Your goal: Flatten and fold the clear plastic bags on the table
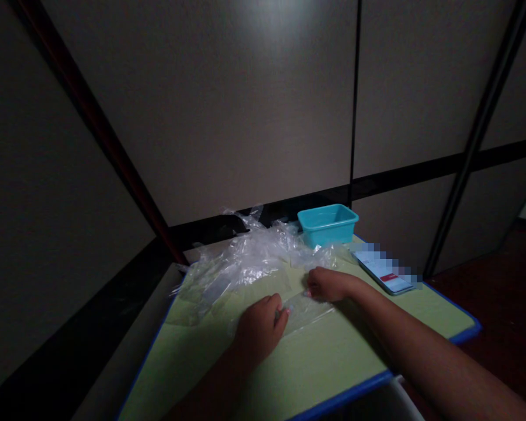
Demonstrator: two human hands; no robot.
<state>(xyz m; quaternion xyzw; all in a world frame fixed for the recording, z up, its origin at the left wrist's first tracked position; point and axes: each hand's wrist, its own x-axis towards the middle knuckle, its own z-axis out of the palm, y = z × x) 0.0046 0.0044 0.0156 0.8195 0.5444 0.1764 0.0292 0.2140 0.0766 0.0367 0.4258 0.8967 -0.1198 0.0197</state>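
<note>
A clear plastic bag (304, 316) lies flat on the light green tabletop between my hands. My left hand (262, 324) is closed at the bag's left side, thumb against the curled fingers. At the bag's upper right, my right hand (326, 285) pinches its edge with bent fingers. Just beyond them spreads a loose heap of crumpled clear plastic bags (254, 257), shiny and overlapping. Which layers belong to the held bag is hard to make out in the dim light.
A turquoise plastic basket (328, 229) stands at the table's back edge, right of the heap. A lit phone (388, 275) lies on the right side. The green table (333, 368) has blue edging. Cabinet panels (245, 117) rise close behind it.
</note>
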